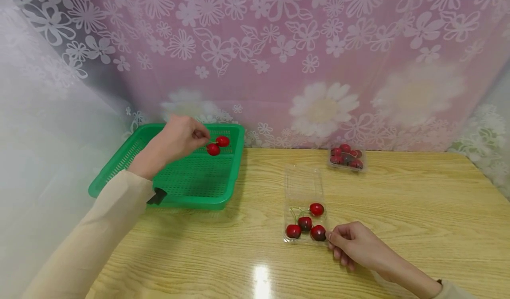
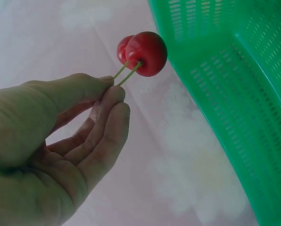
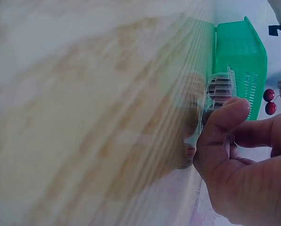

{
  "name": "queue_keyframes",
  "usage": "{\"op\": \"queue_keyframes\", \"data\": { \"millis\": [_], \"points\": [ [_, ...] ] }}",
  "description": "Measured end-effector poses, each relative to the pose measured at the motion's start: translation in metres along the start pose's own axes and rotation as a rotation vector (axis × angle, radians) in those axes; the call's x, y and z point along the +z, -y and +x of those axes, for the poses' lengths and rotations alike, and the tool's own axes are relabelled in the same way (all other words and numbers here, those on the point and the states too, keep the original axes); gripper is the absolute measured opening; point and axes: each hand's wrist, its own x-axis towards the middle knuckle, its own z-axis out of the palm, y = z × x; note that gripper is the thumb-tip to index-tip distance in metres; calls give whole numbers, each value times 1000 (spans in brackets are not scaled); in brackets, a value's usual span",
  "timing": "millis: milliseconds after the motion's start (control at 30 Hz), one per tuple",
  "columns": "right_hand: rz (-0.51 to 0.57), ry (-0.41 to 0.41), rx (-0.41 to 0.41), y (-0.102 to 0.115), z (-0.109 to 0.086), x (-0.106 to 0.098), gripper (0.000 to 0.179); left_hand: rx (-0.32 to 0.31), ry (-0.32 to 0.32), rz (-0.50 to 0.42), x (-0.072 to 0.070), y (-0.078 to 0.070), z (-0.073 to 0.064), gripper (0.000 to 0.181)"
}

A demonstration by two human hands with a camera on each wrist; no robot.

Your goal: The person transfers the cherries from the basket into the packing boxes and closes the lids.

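My left hand pinches the green stems of a pair of red cherries between thumb and fingertips. In the left wrist view the cherries are held up by the stems, one partly behind the other. In the head view they appear over the green basket, whose visible floor shows no fruit. A clear plastic clamshell box lies on the table with its lid folded back and several dark red cherries inside. My right hand pinches the box's right edge near its front corner.
Further back on the right stands a second clear box filled with red cherries. The wooden table ends at a pink floral curtain behind it. A pale curtain hangs along the left side.
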Motion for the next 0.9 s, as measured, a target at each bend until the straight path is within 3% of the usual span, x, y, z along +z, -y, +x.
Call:
{"op": "queue_keyframes", "data": {
  "millis": [467,700,900],
  "points": [
    [7,9,-18,-1,-1,-1,39,68,-91,-103,17,-35,-9,18],
    [8,10,-18,-2,-1,-1,38,192,-143,-144,28,-54,-17,13],
    [3,7,-14,-2,-1,-1,38,283,-132,-175,39,-71,-22,11]
  ]
}}
